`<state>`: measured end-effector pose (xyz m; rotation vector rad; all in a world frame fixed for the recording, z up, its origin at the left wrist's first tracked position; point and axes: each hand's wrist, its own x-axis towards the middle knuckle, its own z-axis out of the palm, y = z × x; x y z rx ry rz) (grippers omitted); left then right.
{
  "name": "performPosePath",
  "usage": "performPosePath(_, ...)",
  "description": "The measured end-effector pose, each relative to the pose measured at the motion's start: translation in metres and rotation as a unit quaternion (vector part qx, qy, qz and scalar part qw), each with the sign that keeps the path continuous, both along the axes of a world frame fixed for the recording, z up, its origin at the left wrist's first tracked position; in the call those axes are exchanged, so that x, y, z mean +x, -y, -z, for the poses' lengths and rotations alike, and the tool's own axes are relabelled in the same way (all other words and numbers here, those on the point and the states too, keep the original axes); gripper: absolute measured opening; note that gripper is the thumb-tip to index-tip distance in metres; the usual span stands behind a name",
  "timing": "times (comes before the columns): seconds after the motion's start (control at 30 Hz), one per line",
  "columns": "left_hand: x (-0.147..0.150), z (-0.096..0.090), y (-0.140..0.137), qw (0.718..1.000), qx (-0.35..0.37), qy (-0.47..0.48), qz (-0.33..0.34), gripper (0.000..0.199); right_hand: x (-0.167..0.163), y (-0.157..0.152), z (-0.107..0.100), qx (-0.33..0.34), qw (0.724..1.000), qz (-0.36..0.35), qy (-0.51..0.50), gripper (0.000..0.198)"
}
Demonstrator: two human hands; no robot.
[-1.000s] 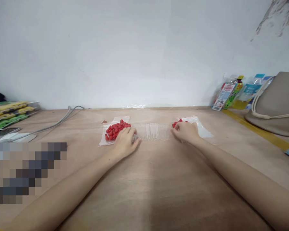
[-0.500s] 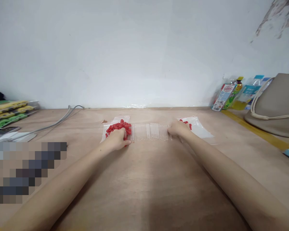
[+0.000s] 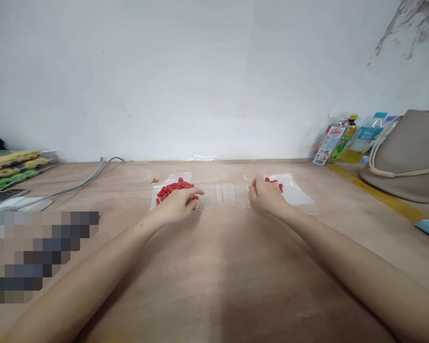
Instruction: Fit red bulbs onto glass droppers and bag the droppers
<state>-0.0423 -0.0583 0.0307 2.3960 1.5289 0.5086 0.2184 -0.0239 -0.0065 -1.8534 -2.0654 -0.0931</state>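
Note:
A row of thin clear plastic sticks (image 3: 226, 194) lies side by side on the wooden table. At its left end is my left hand (image 3: 178, 206), thumb and forefinger apart, with no object seen between them. Just behind that hand, small red pieces (image 3: 175, 186) are heaped on a clear zip bag (image 3: 180, 176). My right hand (image 3: 268, 194) is at the row's right end, fingertips pinched together. What they hold is too small to make out. Beyond it, a few red pieces (image 3: 280, 187) lie on a second clear bag (image 3: 296, 190).
At the right stand a carton (image 3: 329, 145), drink bottles (image 3: 365, 140) and a grey-brown bag (image 3: 403, 157) with a cord. On the left are yellow and green packs (image 3: 16, 166), a phone (image 3: 7, 194) and a grey cable (image 3: 89, 178). A white wall rises behind the table (image 3: 200, 276).
My left hand has moved slightly right and toward me, from the red heap to the sticks' left end, its fingers spreading. My right hand stays at the right end, its fingers now lifted slightly.

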Motion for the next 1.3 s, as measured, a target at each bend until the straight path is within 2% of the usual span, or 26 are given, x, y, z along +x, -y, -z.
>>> performPosePath(0.1, 0.017, 0.021, 0.002, 0.992, 0.025, 0.117, 0.042, 0.022, 0.005, 0.022, 0.018, 0.099, 0.986, -0.125, -0.059, 0.024)
performPosePath(0.17, 0.027, 0.037, 0.004, 0.979, -0.007, 0.202, 0.039, 0.018, 0.008, 0.035, 0.03, 0.127, 0.97, -0.187, -0.091, 0.025)
performPosePath(0.27, 0.037, 0.057, 0.01, 0.953, -0.072, 0.29, 0.048, 0.016, 0.009, 0.049, 0.039, 0.131, 0.963, -0.216, -0.091, 0.025)
performPosePath(0.37, 0.042, 0.067, 0.015, 0.94, -0.095, 0.326, 0.043, 0.019, 0.009, 0.056, 0.039, 0.137, 0.958, -0.24, -0.081, 0.024)
performPosePath(0.47, 0.044, 0.067, 0.019, 0.942, -0.069, 0.326, 0.049, 0.018, 0.006, 0.058, 0.037, 0.153, 0.95, -0.262, -0.074, 0.023)
performPosePath(0.63, 0.045, 0.062, 0.022, 0.961, 0.052, 0.271, 0.033, 0.014, 0.003, 0.062, 0.034, 0.17, 0.936, -0.306, -0.048, 0.022)
performPosePath(0.73, 0.045, 0.061, 0.023, 0.967, 0.094, 0.234, 0.049, 0.013, 0.003, 0.062, 0.035, 0.182, 0.931, -0.311, -0.054, 0.021)
performPosePath(1.0, 0.046, 0.061, 0.024, 0.964, 0.093, 0.239, 0.074, 0.013, 0.001, 0.057, 0.041, 0.204, 0.918, -0.332, -0.07, 0.018)
performPosePath(1.3, 0.046, 0.056, 0.025, 0.967, 0.097, 0.212, 0.1, 0.009, 0.003, 0.058, 0.035, 0.145, 0.916, -0.365, -0.081, 0.021)
